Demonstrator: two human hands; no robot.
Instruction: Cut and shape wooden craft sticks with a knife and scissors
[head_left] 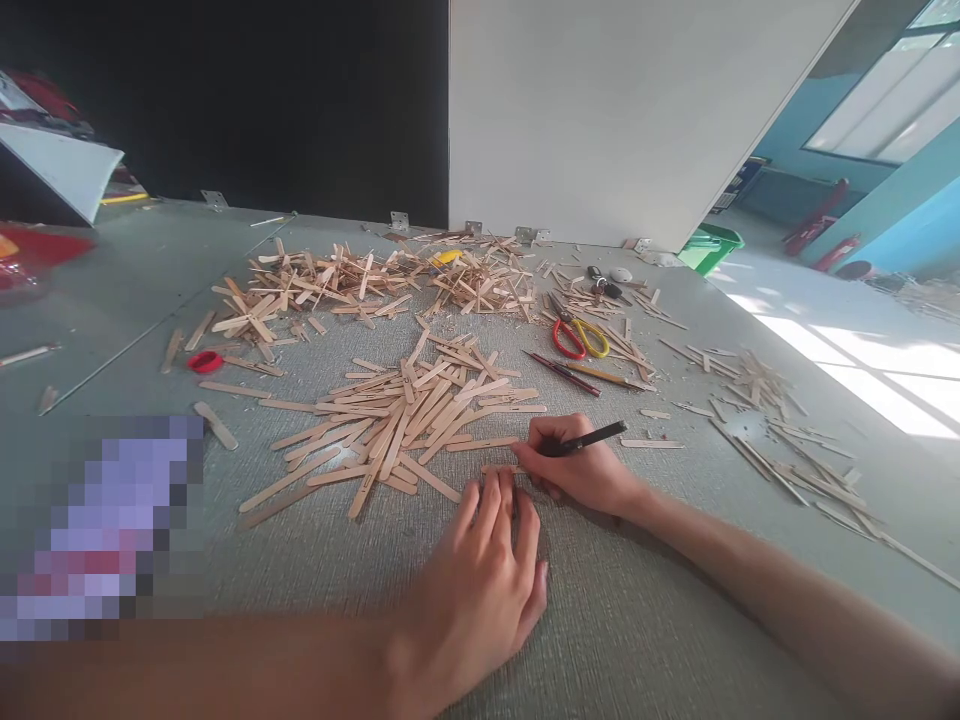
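1. Left hand (480, 570): palm down, fingers extended in a loose fan, fingertips pressing on a pale, flat wooden stick (504, 469). Grip narrow on the right hand (576, 470), which holds a slim black pen (602, 435) just beside that stick.
2. Stick location: on the textured grey work surface (615, 630), at the near right side of a loose heap of round-ended wooden sticks (420, 400).
3. Container: green plastic bin (709, 248) beyond the table's right edge; contents cannot be made out.
4. Hidden: pen tip behind the right fingers; part of the stick under the left fingertips; a yellow object (448, 258) mostly buried in the rear pile of jumbled wooden sticks (330, 275).
5. Cut off or unclear: transparent reddish object (16, 268) at the left frame edge; pixelated purple block (97, 520), unidentifiable.
6. Edges: upright black panel (300, 100) and white panel (600, 110) bound the far side. Bare textured surface lies between the forearms. Scissors with red and yellow handles (570, 338) lie beyond the right hand.
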